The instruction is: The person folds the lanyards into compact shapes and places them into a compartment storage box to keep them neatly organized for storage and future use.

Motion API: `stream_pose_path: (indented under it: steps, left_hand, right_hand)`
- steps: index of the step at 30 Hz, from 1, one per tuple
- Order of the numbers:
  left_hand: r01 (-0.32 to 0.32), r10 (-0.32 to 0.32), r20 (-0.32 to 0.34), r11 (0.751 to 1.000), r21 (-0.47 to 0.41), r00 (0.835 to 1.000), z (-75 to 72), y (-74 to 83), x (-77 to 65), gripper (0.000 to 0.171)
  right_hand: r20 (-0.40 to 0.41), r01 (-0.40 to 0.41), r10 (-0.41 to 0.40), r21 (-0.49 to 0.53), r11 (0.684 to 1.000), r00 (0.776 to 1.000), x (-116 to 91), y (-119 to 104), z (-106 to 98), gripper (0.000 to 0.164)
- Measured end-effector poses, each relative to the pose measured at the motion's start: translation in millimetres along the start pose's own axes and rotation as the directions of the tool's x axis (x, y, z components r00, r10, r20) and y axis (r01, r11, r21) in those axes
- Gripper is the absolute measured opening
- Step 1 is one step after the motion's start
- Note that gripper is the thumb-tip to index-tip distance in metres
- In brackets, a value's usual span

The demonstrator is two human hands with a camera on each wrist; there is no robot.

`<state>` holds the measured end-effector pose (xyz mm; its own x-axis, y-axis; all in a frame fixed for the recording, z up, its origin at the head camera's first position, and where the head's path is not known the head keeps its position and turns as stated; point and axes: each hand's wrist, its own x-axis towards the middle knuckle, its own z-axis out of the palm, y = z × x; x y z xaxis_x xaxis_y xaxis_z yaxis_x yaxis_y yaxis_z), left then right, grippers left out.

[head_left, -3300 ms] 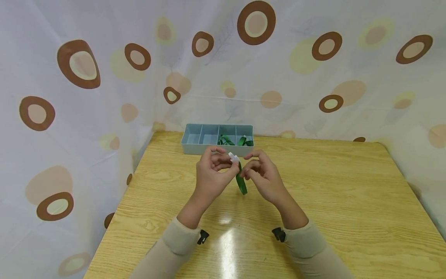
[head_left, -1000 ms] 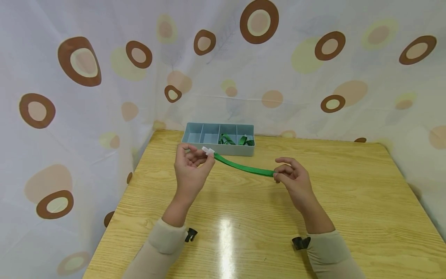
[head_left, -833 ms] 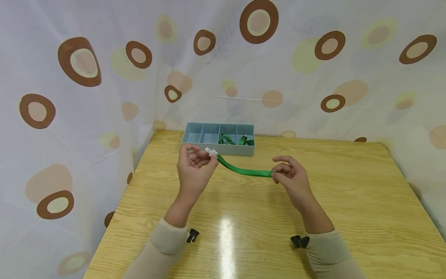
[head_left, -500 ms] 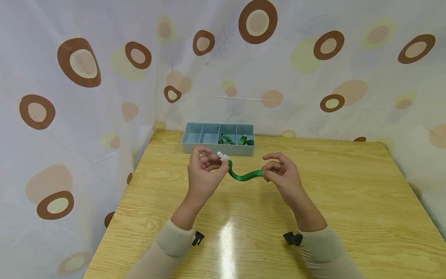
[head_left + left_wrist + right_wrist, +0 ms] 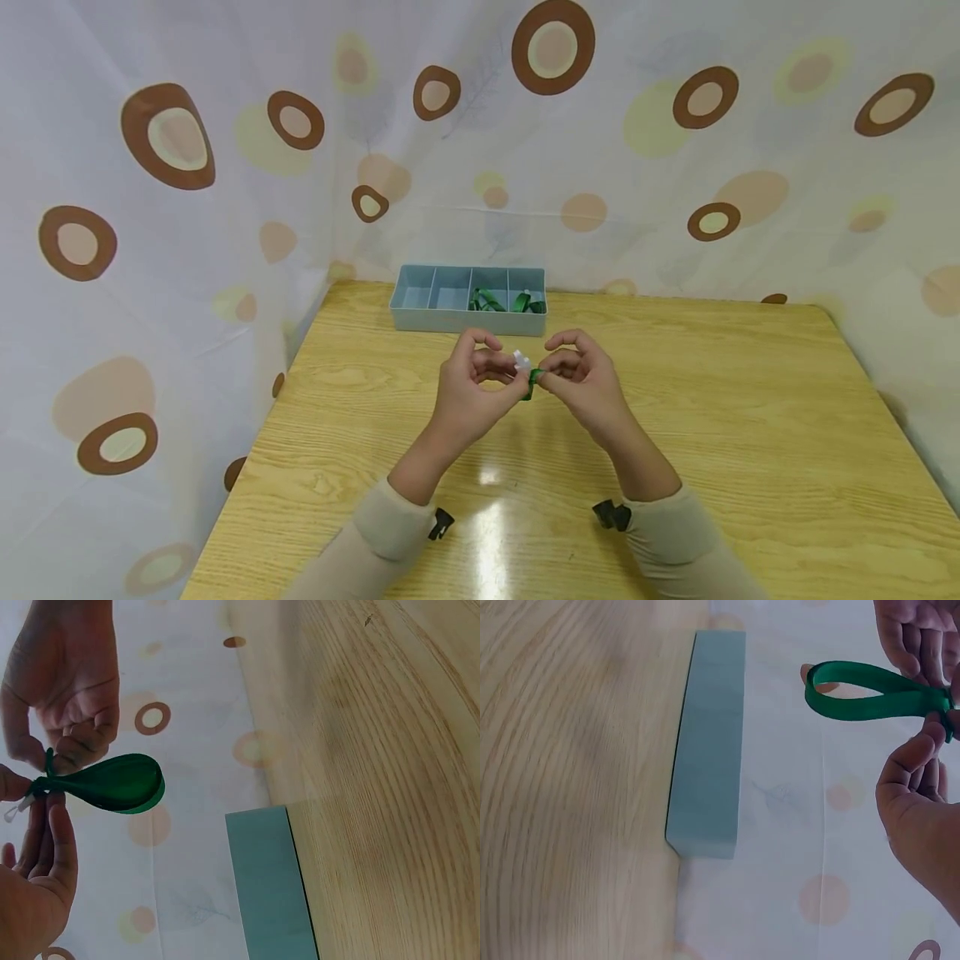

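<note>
The flat green plastic strap [image 5: 530, 385], stretched out a moment ago, is now bent into a closed loop above the wooden worktop [image 5: 750, 433], its ends pinched together between the left hand [image 5: 474, 385] and the right hand [image 5: 581, 383], so the looping is judged nearly done.

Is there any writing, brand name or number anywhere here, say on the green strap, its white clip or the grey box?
None can be read in any view.
Green strap: plain, no print.
White clip: too small to tell.
Grey box: bare walls, no label.
Curtain: only ring and blob patterns, no letters.
</note>
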<state>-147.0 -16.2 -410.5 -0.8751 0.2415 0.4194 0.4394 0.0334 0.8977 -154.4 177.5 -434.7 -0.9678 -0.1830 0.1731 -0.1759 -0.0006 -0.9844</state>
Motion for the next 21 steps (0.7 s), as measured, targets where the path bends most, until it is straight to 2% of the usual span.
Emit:
stream_pose_path:
  steps: [6, 9, 13, 18, 21]
  left_hand:
    - [-0.066, 0.065, 0.008, 0.996, 0.068, 0.998, 3.7, -22.1, 0.8, 0.034]
    - [-0.093, 0.091, 0.017, 0.99, 0.102, 0.996, 3.4, -27.8, 1.1, 0.032]
    - [-0.088, 0.086, 0.021, 0.989, 0.116, 0.996, 2.4, -28.7, 0.1, 0.031]
    - [-0.062, 0.059, 0.023, 0.991, 0.119, 0.998, 2.0, -24.7, -0.6, 0.031]
    - [-0.073, 0.07, 0.025, 0.989, 0.126, 0.997, 0.9, -20.2, -0.3, 0.03]
  right_hand:
    - [-0.016, -0.005, 0.005, 0.011, 1.0, 1.0, -0.4, -0.7, 4.3, 0.021]
    - [-0.017, -0.005, 0.005, 0.015, 1.0, 1.0, -0.6, -1.3, 4.6, 0.02]
    - [0.003, 0.006, -0.006, 0.029, 1.0, 1.0, -0.8, -0.1, 3.5, 0.016]
    - [0.05, 0.043, -0.048, 0.099, 0.994, 0.998, -2.2, 3.8, 0.1, 0.025]
    - [0.057, 0.077, -0.083, 0.099, 0.992, 0.995, -2.8, 7.4, -1.0, 0.023]
